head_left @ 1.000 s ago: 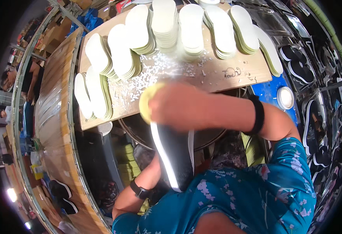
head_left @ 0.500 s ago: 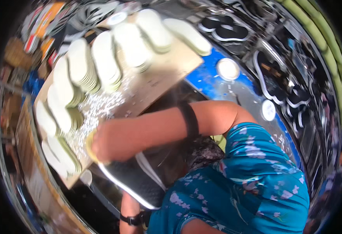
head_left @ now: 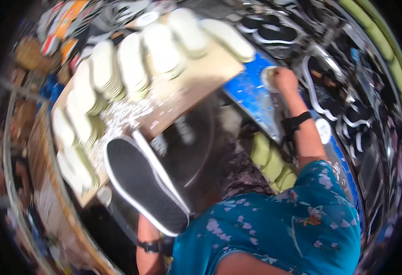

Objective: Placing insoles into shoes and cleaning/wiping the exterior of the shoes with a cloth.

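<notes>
A black shoe part with a white rim (head_left: 146,183), shaped like a sole, is tilted across the space in front of me. A second white edge runs along its right side. My left hand (head_left: 146,224) supports it from below at the near end, its fingers hidden behind it. Out to the right, my right hand (head_left: 285,79) is at a round white dish (head_left: 269,83) on the blue surface. Its fingers are closed together, and something small and yellowish shows beside them, too blurred to name.
Stacks of pale insoles (head_left: 134,62) line a wooden board (head_left: 210,75), with white scraps (head_left: 127,112) strewn over it. Another white round lid or dish (head_left: 323,131) lies on the blue-edged table. Black shoes with white rims (head_left: 274,33) sit beyond, at the right.
My right hand has swung from the far end of the shoe part out to the white dish at the right. The shoe part is now in fuller view, still held at the left.
</notes>
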Demonstrator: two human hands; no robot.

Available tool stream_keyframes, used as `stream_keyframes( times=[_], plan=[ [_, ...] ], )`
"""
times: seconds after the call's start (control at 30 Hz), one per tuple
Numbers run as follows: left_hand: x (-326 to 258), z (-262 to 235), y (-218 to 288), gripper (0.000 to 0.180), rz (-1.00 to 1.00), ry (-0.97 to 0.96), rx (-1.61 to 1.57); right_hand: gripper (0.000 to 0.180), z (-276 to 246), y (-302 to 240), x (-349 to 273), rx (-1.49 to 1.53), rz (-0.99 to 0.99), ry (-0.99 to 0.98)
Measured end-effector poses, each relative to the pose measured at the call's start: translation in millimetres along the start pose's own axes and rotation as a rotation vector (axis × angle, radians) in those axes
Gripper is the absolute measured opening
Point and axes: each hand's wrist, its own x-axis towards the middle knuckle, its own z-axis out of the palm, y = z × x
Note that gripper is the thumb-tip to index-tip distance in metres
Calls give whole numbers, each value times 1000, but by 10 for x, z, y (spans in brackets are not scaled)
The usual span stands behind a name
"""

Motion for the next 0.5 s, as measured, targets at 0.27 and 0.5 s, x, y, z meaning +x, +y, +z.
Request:
stream_keyframes(
  times=[0.27,0.5],
  plan=[
    [-139,-103,-46,25,96,127,-181,32,-241,-75,-161,250,-174,-32],
    [-214,-351,-9,25,89,222,-293,29,-1328,-1492,-1693,764,-609,-590]
  ],
)
